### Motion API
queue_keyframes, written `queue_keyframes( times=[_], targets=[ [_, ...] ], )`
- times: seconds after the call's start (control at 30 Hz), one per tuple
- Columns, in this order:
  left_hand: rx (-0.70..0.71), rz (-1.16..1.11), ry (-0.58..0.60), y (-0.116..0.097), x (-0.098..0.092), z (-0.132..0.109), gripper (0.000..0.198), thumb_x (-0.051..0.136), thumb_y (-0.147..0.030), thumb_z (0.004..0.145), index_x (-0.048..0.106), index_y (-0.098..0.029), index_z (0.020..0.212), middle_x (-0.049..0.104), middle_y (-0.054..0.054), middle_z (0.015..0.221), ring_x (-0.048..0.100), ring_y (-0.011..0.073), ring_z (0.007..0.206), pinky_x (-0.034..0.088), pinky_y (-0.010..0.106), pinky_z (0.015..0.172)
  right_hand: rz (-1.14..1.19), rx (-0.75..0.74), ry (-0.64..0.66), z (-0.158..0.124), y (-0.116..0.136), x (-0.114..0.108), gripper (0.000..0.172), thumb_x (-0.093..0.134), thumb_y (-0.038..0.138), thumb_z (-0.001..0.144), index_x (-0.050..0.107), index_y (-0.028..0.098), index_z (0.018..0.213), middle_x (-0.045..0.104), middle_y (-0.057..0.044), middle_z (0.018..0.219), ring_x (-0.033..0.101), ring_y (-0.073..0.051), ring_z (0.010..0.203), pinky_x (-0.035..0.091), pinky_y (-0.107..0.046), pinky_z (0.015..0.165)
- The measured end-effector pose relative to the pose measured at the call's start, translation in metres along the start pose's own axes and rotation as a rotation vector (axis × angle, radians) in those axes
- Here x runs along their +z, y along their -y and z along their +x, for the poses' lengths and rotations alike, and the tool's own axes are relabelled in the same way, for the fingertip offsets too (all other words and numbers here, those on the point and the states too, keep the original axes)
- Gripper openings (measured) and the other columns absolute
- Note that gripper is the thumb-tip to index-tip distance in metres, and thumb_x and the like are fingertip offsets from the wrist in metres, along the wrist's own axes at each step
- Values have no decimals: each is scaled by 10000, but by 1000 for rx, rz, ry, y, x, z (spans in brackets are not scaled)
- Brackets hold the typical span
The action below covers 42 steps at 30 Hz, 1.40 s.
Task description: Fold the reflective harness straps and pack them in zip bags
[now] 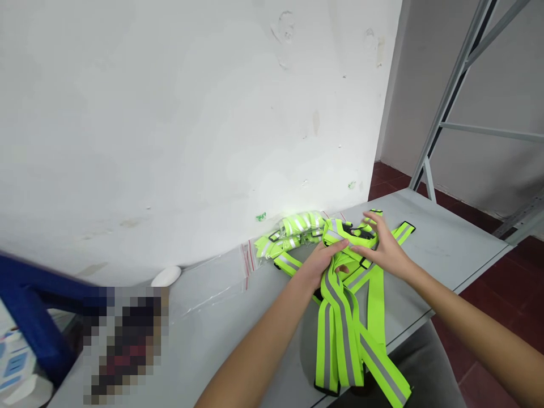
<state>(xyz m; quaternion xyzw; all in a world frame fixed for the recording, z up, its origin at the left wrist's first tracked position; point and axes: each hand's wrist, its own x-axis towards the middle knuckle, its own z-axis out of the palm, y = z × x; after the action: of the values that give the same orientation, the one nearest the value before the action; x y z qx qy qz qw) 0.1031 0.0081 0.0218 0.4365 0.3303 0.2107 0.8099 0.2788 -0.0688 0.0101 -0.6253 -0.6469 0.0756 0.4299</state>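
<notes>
Over the surface (442, 238), your left fingers (339, 246) pinch lime straps (340, 328), right fingers (377, 220) spread; likely light, floppy: grip where gathered.

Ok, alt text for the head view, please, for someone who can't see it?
A left hand grips striped yellow-green straps over a grey table, a right hand spread at their top. Behind lie similar bagged straps by a white wall.
</notes>
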Motion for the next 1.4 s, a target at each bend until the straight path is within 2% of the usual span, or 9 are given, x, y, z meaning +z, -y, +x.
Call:
queue_keyframes(
  times=[0.1,0.43,0.53,0.67,0.77,0.93,1.13,1.23,1.4],
  targets=[
    [37,72,-1,-4,2,-4,331,758,-386,741,661,-160,962,680,32,782,583,102,485,504,216,426,191,166,253,13,7,-11,566,712,472,745,549,223,1227,617,-90,1214,597,-275,1101,475,-423,934],
    [161,267,-38,-9,6,-9,477,719,-525,732,655,-147,1016,716,96,932,674,194,692,572,285,542,355,352,572,30,35,-28,327,733,372,682,681,188,947,696,-15,803,650,-226,737,519,-314,626],
    [194,309,-71,-12,4,-8,517,749,-510,703,638,-175,1081,705,98,1029,682,222,792,586,300,574,356,366,528,31,33,-26,230,692,334,701,682,185,876,676,3,752,630,-200,687,495,-291,607],
    [128,349,120,-17,-7,-7,577,830,-409,627,637,-201,1129,688,95,1097,663,230,855,571,292,544,275,306,462,29,29,-19,180,647,333,729,688,183,819,635,29,675,587,-164,608,443,-257,554],
    [8,331,231,-15,-20,-3,482,838,-380,624,677,-157,1019,711,102,955,651,183,690,543,288,523,48,243,319,28,25,-11,174,610,313,761,712,209,854,659,22,657,596,-176,589,422,-259,531],
    [-32,133,184,1,-27,9,417,796,-404,688,648,-164,996,703,84,957,671,166,639,561,303,586,-485,75,56,25,20,14,389,520,179,803,667,258,1154,740,-52,899,671,-236,731,452,-294,565],
    [-25,-39,56,4,-14,9,377,816,-251,667,625,-129,969,698,77,823,692,220,709,589,361,652,-846,-74,173,14,27,34,715,665,143,731,435,238,1402,648,-123,1102,647,-236,693,426,-309,472],
    [-39,-100,45,-5,-10,3,378,779,-348,718,620,-130,982,680,58,749,681,208,656,590,367,656,-889,-134,184,13,38,34,879,775,185,662,371,228,1440,609,-157,1139,630,-267,739,464,-333,489],
    [-51,-25,-19,-11,-13,1,488,704,-534,748,635,-168,1064,711,72,839,697,219,752,585,320,660,-916,-275,180,12,55,29,779,697,193,754,347,131,1448,603,-203,1133,617,-341,880,537,-471,760]
  ],
)
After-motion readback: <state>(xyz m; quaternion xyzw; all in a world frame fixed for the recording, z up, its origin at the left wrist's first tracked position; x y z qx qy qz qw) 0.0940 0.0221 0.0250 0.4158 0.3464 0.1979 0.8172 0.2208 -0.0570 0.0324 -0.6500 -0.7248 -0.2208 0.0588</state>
